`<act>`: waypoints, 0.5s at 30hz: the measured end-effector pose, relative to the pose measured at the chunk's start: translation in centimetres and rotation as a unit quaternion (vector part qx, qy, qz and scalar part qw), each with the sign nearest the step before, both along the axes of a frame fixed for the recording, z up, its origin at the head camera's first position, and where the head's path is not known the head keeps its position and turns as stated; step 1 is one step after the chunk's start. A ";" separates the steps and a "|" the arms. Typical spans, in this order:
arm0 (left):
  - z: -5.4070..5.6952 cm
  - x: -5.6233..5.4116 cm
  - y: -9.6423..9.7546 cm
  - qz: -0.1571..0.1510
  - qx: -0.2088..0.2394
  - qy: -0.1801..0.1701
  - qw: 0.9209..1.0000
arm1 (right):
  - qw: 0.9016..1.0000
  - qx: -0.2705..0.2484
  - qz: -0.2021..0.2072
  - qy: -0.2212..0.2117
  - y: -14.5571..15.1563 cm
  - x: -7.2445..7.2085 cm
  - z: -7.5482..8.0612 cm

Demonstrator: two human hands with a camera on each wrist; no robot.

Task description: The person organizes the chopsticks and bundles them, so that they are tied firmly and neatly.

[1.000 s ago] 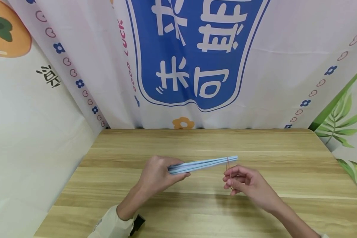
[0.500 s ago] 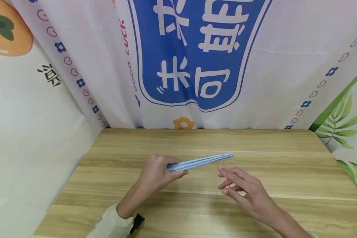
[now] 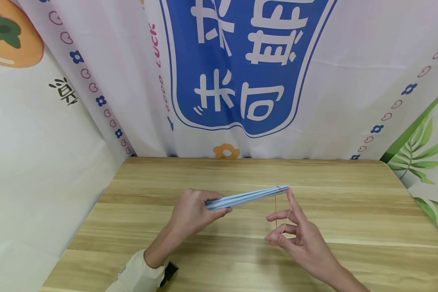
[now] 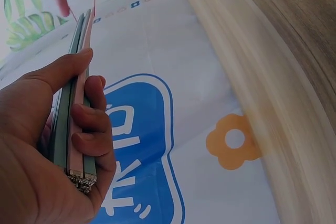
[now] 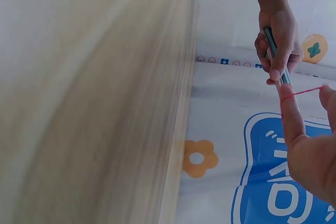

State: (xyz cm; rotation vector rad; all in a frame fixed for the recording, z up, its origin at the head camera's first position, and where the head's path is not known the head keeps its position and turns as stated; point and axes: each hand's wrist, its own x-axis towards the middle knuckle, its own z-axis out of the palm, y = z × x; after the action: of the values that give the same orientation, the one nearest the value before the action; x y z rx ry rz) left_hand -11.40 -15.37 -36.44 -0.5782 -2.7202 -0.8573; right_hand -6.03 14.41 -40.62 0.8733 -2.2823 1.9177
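My left hand [image 3: 193,211] grips a bundle of chopsticks [image 3: 246,197] by one end and holds it above the table. In the left wrist view the chopsticks [image 4: 77,124] look pale green and pink, with speckled, glittery ends beneath the palm. A thin reddish rubber band [image 3: 275,211] loops round the far tips and hangs stretched down to my right hand [image 3: 302,237]. The index finger there reaches up to the tips, while thumb and other fingers hold the band spread. From the right wrist, the rubber band [image 5: 307,92] shows taut between index finger and thumb.
A wood-grain table [image 3: 219,259] lies under both hands. Behind it hangs a white cloth [image 3: 336,101] with a blue printed panel, and further printed cloth stands at both sides. A black strap-like piece [image 3: 169,273] sits at the left cuff.
The right index finger has straightened up to the chopstick tips, and the rubber band is spread wider into a loop. Since a second ago the bundle's far end has risen slightly; the left hand barely moved.
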 end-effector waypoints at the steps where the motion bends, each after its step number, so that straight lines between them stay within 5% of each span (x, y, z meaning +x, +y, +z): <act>1: -0.1 0.0 0.0 -0.001 0.001 0.005 1.000 | 0.999 -0.022 0.010 -0.023 -0.1 0.1 0.0; 9: -0.6 0.1 0.3 -0.017 -0.001 0.061 0.998 | 0.973 -0.104 -0.001 -0.207 -0.8 1.2 0.2; 15: -0.4 0.3 0.5 -0.033 0.015 0.073 0.997 | 0.949 -0.175 0.054 -0.255 -0.4 0.9 0.2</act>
State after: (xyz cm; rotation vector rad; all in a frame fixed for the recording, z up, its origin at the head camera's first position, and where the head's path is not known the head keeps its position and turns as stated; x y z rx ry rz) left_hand -11.12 -14.88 -36.83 -0.7004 -2.5648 -0.8366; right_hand -5.15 14.01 -40.43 0.5096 -2.0218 2.7503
